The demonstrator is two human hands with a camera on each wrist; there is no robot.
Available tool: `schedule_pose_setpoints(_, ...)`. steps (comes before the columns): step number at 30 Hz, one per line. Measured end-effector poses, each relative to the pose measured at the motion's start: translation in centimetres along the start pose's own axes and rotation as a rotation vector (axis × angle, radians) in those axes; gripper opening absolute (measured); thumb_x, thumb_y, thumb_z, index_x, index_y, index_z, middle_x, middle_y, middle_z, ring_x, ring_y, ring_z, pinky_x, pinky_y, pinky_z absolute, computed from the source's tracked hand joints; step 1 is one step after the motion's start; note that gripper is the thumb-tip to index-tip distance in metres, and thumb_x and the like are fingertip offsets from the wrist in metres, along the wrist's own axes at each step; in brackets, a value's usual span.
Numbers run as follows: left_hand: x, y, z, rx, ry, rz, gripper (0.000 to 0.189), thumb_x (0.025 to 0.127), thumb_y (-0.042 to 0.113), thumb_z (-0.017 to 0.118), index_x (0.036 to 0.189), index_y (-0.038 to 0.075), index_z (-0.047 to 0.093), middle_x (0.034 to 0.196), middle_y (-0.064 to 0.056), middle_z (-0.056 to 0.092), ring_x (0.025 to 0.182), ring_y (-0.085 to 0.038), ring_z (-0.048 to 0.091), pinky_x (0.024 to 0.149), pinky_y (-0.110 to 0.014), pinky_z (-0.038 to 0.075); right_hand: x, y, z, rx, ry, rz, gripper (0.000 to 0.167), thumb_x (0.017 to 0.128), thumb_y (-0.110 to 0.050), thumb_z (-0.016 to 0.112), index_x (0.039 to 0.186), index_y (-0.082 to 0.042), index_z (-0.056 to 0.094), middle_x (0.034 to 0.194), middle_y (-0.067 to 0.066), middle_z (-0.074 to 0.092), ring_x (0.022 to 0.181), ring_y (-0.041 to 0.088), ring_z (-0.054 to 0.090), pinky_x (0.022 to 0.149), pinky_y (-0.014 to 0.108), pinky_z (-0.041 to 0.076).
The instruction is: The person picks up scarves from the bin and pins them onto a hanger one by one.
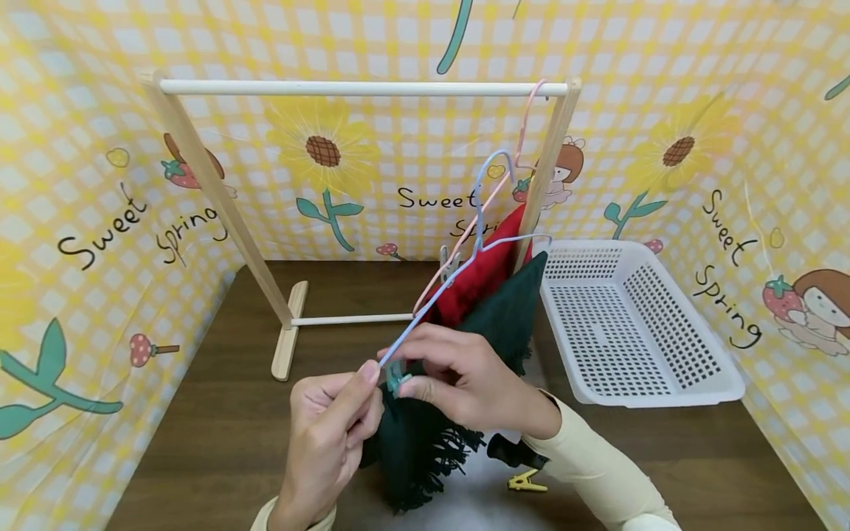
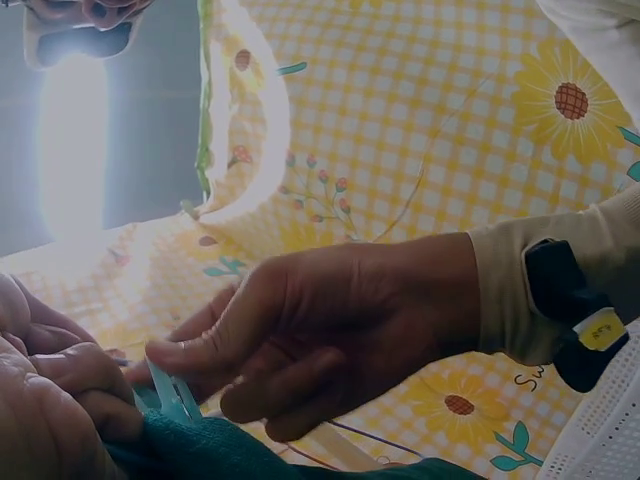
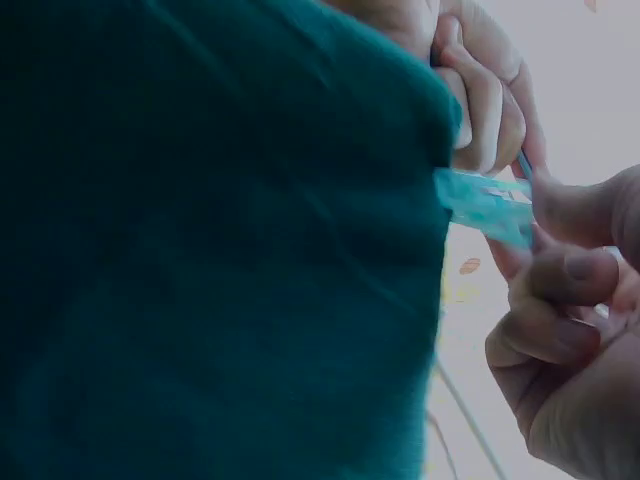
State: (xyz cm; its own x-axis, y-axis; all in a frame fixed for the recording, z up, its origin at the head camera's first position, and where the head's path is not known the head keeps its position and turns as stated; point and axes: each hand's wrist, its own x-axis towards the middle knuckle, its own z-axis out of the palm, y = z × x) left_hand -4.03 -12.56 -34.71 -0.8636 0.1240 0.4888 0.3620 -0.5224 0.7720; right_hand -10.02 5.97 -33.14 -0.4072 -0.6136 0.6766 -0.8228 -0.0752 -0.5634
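In the head view my left hand (image 1: 332, 431) pinches the lower left end of a blue clothes hanger (image 1: 434, 301) between thumb and fingers. A dark green fringed cloth (image 1: 415, 461) hangs along the hanger's slanted arm, its far corner up at the right. My right hand (image 1: 474, 380) pinches a teal clothespin (image 1: 396, 377) just beside the left fingertips. From the right wrist view, the clothespin (image 3: 490, 205) sits at the edge of the green cloth (image 3: 230, 270). The left wrist view shows the right thumb pressing one clothespin (image 2: 178, 398) handle.
A wooden rack (image 1: 219, 199) with a white top rod (image 1: 358, 88) stands behind. From its right end hangs a pink hanger (image 1: 524, 125) with a red cloth (image 1: 481, 276) and a grey clip (image 1: 448, 263). At right sits a white basket (image 1: 657, 400); a yellow clip (image 1: 527, 482) lies near me.
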Motion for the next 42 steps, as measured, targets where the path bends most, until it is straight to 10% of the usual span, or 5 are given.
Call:
schedule_pose_setpoints(7, 0.5, 0.3, 0.5, 0.065, 0.088, -0.112, 0.054, 0.104, -0.002, 0.048, 0.051, 0.001, 0.039, 0.047, -0.007, 0.022, 0.039, -0.021, 0.019, 0.037, -0.020, 0.015, -0.5, 1.3, 0.2, 0.112, 0.082, 0.102, 0.027, 0.093, 0.001, 0.068, 0.118, 0.009, 0.066, 0.118, 0.024, 0.068, 0.083, 0.016, 0.069, 0.070, 0.030, 0.062)
schedule_pose_setpoints(19, 0.6, -0.6, 0.2, 0.032, 0.064, -0.063, 0.054, 0.104, -0.005, 0.044, 0.051, -0.002, 0.036, 0.046, -0.009, 0.021, 0.037, -0.019, 0.019, 0.035, -0.020, 0.016, -0.5, 1.7, -0.1, 0.137, 0.055, 0.128, 0.035, 0.087, 0.012, 0.070, 0.122, 0.009, 0.065, 0.121, 0.024, 0.069, 0.082, 0.016, 0.067, 0.067, 0.029, 0.061)
schedule_pose_setpoints(27, 0.5, -0.7, 0.0, 0.028, 0.073, -0.035, 0.053, 0.104, -0.008, 0.040, 0.051, -0.001, 0.038, 0.046, -0.007, 0.023, 0.036, -0.018, 0.020, 0.035, -0.021, 0.016, -1.3, 0.9, -0.9, 0.252, 0.106, 0.211, 0.044, 0.091, -0.001, 0.070, 0.132, 0.010, 0.059, 0.128, 0.029, 0.064, 0.040, 0.002, 0.049, 0.038, 0.020, 0.043)
schedule_pose_setpoints(31, 0.3, -1.2, -0.3, -0.031, 0.072, -0.028, 0.054, 0.104, -0.011, 0.035, 0.051, -0.001, 0.039, 0.046, -0.007, 0.024, 0.036, -0.018, 0.021, 0.033, -0.019, 0.016, -3.1, -0.4, -3.1, 0.126, 0.149, 0.204, 0.035, 0.089, 0.002, 0.073, 0.122, 0.010, 0.066, 0.115, 0.026, 0.072, 0.065, 0.000, 0.070, 0.046, 0.017, 0.049)
schedule_pose_setpoints(42, 0.6, -1.5, -1.3, -0.190, 0.013, 0.109, 0.055, 0.099, -0.021, 0.019, 0.052, 0.003, 0.034, 0.050, -0.002, 0.024, 0.038, -0.013, 0.022, 0.033, -0.017, 0.013, -10.9, 4.4, -7.2, -0.162, -0.434, 0.831, 0.041, 0.084, -0.031, 0.084, 0.116, -0.015, 0.065, 0.073, -0.011, 0.063, 0.064, 0.003, 0.057, 0.059, 0.022, 0.052)
